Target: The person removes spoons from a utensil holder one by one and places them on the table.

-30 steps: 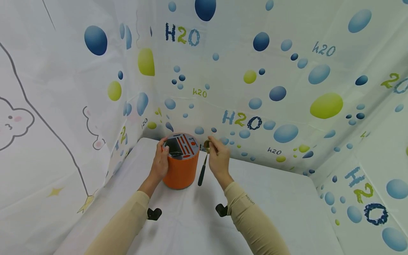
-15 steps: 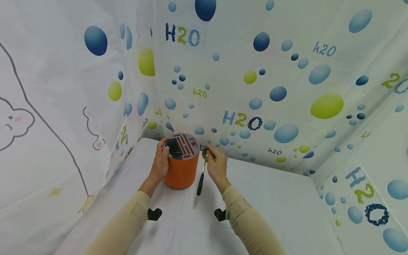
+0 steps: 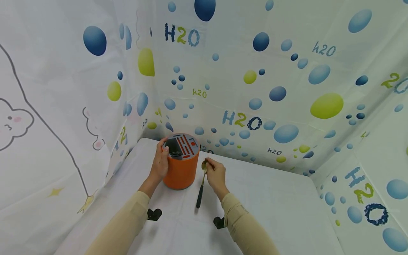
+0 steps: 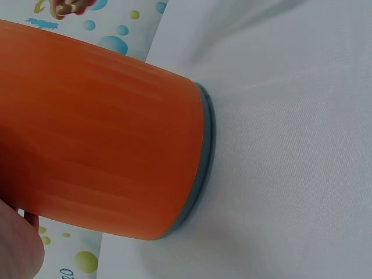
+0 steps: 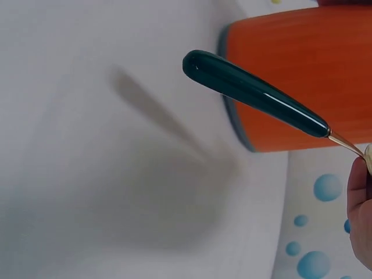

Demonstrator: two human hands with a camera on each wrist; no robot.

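Observation:
An orange cylindrical cutlery holder [image 3: 180,173] with a grey slotted top [image 3: 191,147] stands upright on the white surface. My left hand [image 3: 160,162] grips its left side near the top, thumb at the front. In the left wrist view, the orange wall [image 4: 104,133] and grey base ring [image 4: 203,157] fill much of the frame. To the right of the holder, my right hand [image 3: 216,175] pinches a spoon by its gold bowl [image 3: 204,166]. The spoon's dark green handle [image 5: 256,93] hangs downward, off the surface, with a shadow under it.
A white cloth [image 3: 261,205] covers the table. Behind it rises a white curtain [image 3: 229,92] printed with blue and green drops. The holder is near the back left corner, close to that curtain. Black mounts [image 3: 154,214] sit at both wrists.
My right hand has lowered the spoon and come toward me, from beside the holder's top to lower down along its side. My left hand and the holder have stayed put.

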